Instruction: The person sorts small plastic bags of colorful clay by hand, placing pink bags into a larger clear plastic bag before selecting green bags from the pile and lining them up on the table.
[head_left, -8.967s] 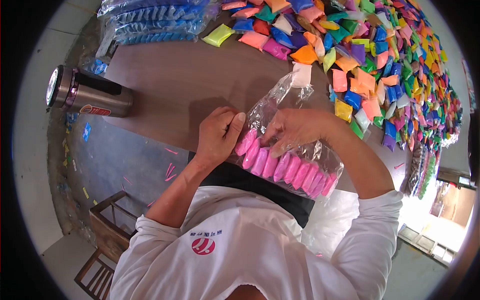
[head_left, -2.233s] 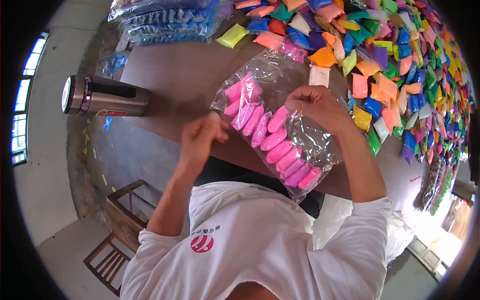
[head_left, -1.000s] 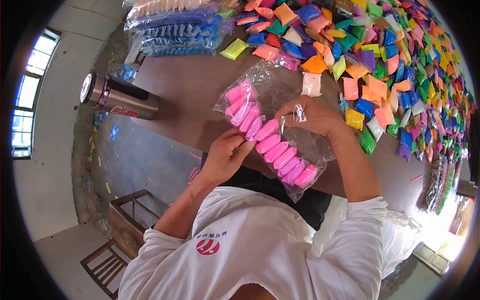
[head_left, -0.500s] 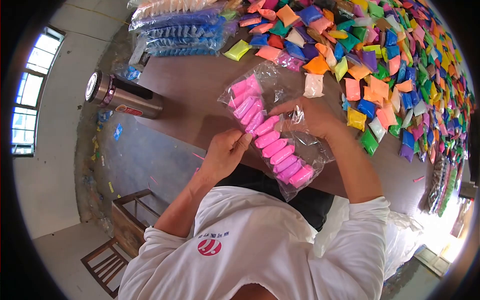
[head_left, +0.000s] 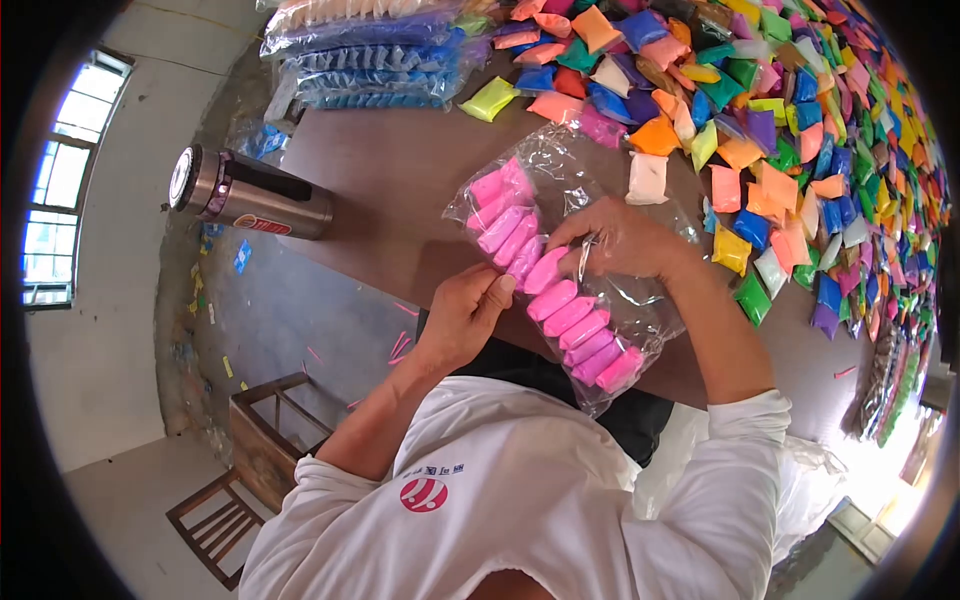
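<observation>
A clear plastic bag lies across the table's near edge, with a row of small pink packets along its left side. My left hand is closed, thumb against fingers, pinching the bag's edge beside the middle of the row. My right hand reaches into the bag from the right, under the clear film. Its fingertips close on one pink packet, which tilts up out of line with the others. Glare on the film partly hides the right fingers.
A steel thermos stands at the table's left edge. Bagged rows of blue and peach packets are stacked at the back left. A large heap of loose colored packets covers the back and right. A wooden chair stands at the lower left.
My right fingers have drawn in onto a pink packet in the middle of the row and tilted it. My left hand keeps its pinch on the bag. The whole view has shifted slightly.
</observation>
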